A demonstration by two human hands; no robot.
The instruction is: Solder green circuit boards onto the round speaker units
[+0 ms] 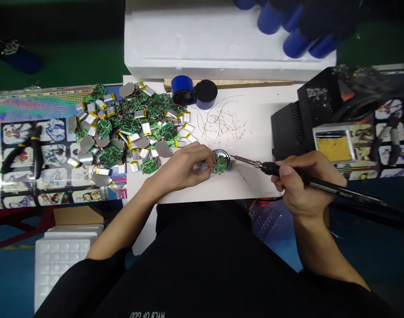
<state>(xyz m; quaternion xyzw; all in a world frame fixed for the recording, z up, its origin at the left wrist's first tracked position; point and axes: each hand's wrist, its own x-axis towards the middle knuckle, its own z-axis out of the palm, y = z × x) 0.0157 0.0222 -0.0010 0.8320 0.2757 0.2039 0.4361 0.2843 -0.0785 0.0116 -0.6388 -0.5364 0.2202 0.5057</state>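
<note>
My left hand [185, 167] pinches a small round green circuit board [220, 163] against the white work surface [254, 132]. My right hand [303, 179] grips a black soldering iron [321, 183] like a pen. Its metal tip [243, 160] reaches the right edge of the board. A small speaker disc seems to lie under the board, partly hidden by my fingers.
A heap of green circuit boards with silver batteries [122, 128] lies to the left. Black pliers [26, 152] rest on the shiny mat at far left. A blue pot and black lid [193, 92], a foam block [215, 39] and a black soldering station [330, 132] surround the work spot.
</note>
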